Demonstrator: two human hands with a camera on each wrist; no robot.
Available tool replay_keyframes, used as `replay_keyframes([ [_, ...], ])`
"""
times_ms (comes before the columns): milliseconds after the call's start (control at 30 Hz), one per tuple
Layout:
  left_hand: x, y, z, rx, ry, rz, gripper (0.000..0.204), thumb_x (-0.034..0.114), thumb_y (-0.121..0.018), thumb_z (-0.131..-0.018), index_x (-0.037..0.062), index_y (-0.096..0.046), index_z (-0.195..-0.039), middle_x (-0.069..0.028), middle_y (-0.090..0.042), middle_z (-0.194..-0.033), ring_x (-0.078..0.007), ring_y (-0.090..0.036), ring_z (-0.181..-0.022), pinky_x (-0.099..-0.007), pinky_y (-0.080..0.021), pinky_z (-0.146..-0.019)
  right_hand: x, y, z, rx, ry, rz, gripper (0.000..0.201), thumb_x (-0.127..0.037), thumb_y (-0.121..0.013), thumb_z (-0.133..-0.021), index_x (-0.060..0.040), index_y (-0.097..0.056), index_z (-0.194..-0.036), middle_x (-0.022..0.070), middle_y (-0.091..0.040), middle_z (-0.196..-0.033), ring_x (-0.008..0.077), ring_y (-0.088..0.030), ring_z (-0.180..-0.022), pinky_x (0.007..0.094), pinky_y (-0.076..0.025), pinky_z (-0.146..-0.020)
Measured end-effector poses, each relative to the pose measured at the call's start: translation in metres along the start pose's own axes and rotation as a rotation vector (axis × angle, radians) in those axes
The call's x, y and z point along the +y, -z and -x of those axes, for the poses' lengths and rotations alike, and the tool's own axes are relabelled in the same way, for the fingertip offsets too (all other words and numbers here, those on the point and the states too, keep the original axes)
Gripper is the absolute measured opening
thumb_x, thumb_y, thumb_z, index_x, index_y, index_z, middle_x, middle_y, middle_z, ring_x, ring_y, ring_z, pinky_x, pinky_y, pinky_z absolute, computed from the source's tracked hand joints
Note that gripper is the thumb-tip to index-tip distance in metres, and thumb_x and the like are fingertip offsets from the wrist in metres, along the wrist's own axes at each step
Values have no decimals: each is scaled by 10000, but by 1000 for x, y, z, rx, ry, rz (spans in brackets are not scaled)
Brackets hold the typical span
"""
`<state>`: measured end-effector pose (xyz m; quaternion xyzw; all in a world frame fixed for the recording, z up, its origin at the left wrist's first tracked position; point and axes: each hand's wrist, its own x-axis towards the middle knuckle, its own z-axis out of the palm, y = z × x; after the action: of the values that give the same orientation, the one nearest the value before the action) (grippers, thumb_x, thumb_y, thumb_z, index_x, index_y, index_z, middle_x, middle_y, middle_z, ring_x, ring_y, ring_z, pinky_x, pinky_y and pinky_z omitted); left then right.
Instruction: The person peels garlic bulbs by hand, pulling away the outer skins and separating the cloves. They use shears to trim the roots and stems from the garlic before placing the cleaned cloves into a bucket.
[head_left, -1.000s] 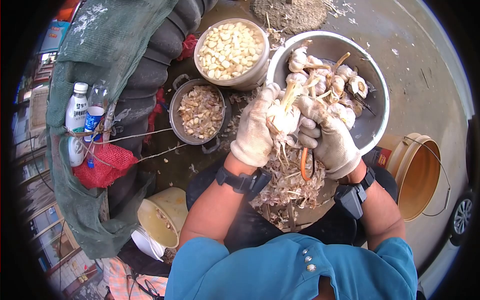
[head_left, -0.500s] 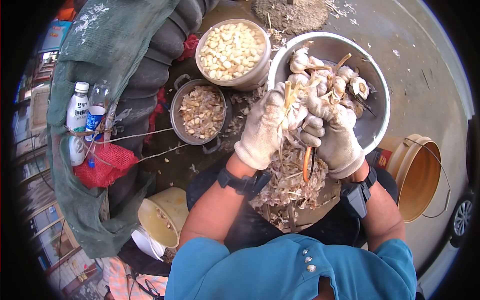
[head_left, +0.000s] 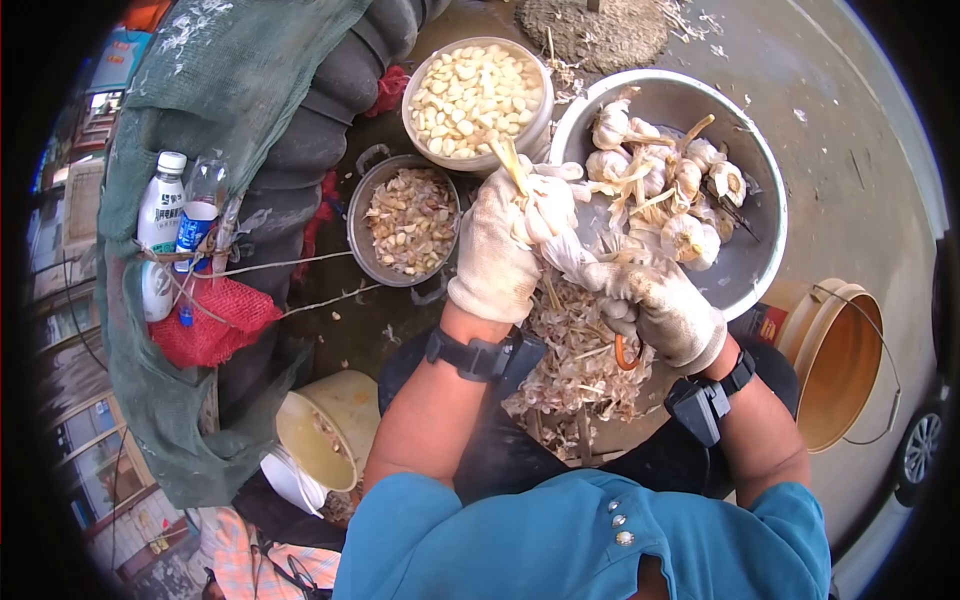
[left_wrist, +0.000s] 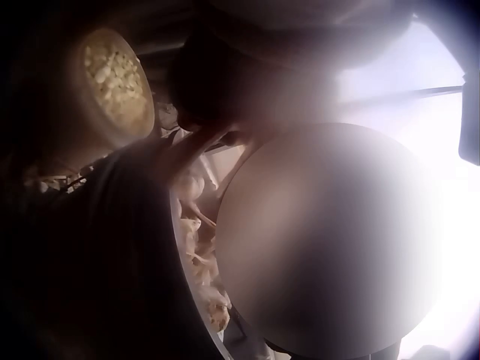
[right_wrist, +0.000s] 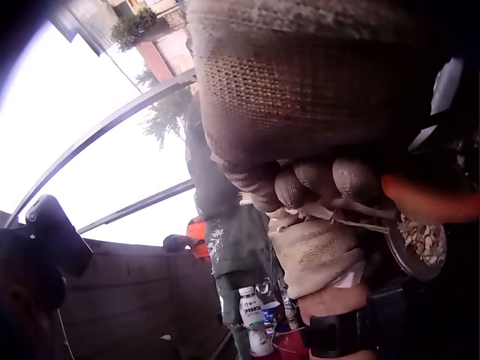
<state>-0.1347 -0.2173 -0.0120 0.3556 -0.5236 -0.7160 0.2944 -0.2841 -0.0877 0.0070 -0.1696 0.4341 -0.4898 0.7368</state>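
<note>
Both hands wear off-white knit gloves. My left hand [head_left: 495, 250] holds a garlic bulb [head_left: 545, 212] by its side, with the cut stalk [head_left: 510, 165] pointing up and away. My right hand [head_left: 665, 305] is below and to the right, its fingers curled around a tool with a curved orange handle [head_left: 628, 352]; the tool's working end is hidden in the glove. A strip of papery skin [head_left: 568, 255] stretches from the bulb to the right fingertips. In the right wrist view the orange handle [right_wrist: 427, 199] shows blurred beside the curled fingers [right_wrist: 352, 178].
A metal basin [head_left: 765, 215] of garlic bulbs stands beyond the right hand. Peeled cloves [head_left: 475, 100] fill a white bucket; unpeeled cloves [head_left: 410, 220] lie in a small pot. Loose skins [head_left: 575, 350] pile up between the knees. An orange-tan bucket [head_left: 840, 360] lies tipped at right.
My hands have moved apart: the right went down with the tool, drawing skin off the bulb. The left moved slightly left, and the bulb's stalk now leans left.
</note>
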Motion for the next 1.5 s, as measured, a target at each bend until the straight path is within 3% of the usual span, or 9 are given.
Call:
replay_keyframes([
  [400, 3, 3, 1, 48, 218, 316, 382, 345, -445, -1015, -20, -530, -1092, -175, -675, -902, -191, -660, -761, -275, -545, -667, -36, -6, -2, 206, -95, 697, 423, -319, -658, -912, 1, -619, -1187, 10, -643, -855, 79, -525, -749, 260, -449, -678],
  [633, 3, -9, 6, 50, 218, 175, 466, 468, -388, -1019, 31, -548, -1012, -98, -645, -817, -136, -583, -612, -231, -493, -577, 0, 19, -4, 104, 524, 923, 348, -272, -505, -1002, -66, -585, -1271, 102, -621, -1111, 193, -576, -993, 332, -460, -883],
  [733, 6, -10, 7, 4, 290, 216, 457, 481, -397, -1015, 51, -551, -994, -57, -602, -760, -92, -525, -560, -214, -442, -513, -9, 1, -3, 173, 115, 541, 328, -284, -518, -993, -55, -622, -1204, 128, -640, -1069, 224, -592, -978, 340, -459, -884],
  [933, 4, -13, 7, 16, 191, -47, 305, 368, -421, -1014, 89, -520, -940, -33, -589, -755, -79, -504, -555, -221, -411, -487, 1, 7, -8, 152, 164, 552, 351, -305, -507, -993, -42, -627, -1192, 154, -636, -1027, 245, -593, -948, 352, -458, -877],
  [1033, -16, -8, 1, 14, -78, -413, 210, 283, -446, -1001, 88, -491, -940, -16, -587, -758, -77, -504, -559, -221, -417, -504, 11, 21, -11, 65, 147, 579, 427, -334, -540, -999, -34, -536, -1303, 10, -604, -1139, 68, -558, -980, 242, -476, -819],
  [1100, -24, -8, -4, 108, -728, -942, 199, 263, -472, -992, 71, -482, -942, -7, -584, -761, -70, -512, -571, -223, -415, -513, 17, 25, -12, 55, 202, 582, 409, -320, -531, -1003, -30, -539, -1291, 15, -603, -1136, 72, -561, -978, 247, -477, -823],
  [1233, -14, -14, 2, 52, -635, -833, 230, 278, -482, -987, 59, -494, -915, -7, -580, -762, -72, -530, -593, -222, -422, -525, 10, 12, -4, 80, 271, 729, 384, -314, -535, -996, -30, -562, -1254, 19, -615, -1049, 75, -569, -930, 258, -480, -790],
  [1300, 1, -19, 12, -5, 81, -229, 269, 301, -475, -988, 56, -531, -893, -13, -591, -778, -76, -549, -621, -227, -438, -532, -5, 4, 0, 113, 67, 524, 365, -324, -548, -986, -42, -583, -1215, 0, -614, -984, 59, -556, -840, 237, -463, -708],
  [1500, -8, -23, 14, 10, -90, -399, 341, 348, -460, -989, 41, -593, -927, -5, -582, -766, -68, -534, -599, -230, -428, -493, -6, -3, -1, 142, -10, 333, 375, -333, -602, -961, -33, -636, -1183, 14, -647, -911, 80, -562, -833, 275, -482, -775],
])
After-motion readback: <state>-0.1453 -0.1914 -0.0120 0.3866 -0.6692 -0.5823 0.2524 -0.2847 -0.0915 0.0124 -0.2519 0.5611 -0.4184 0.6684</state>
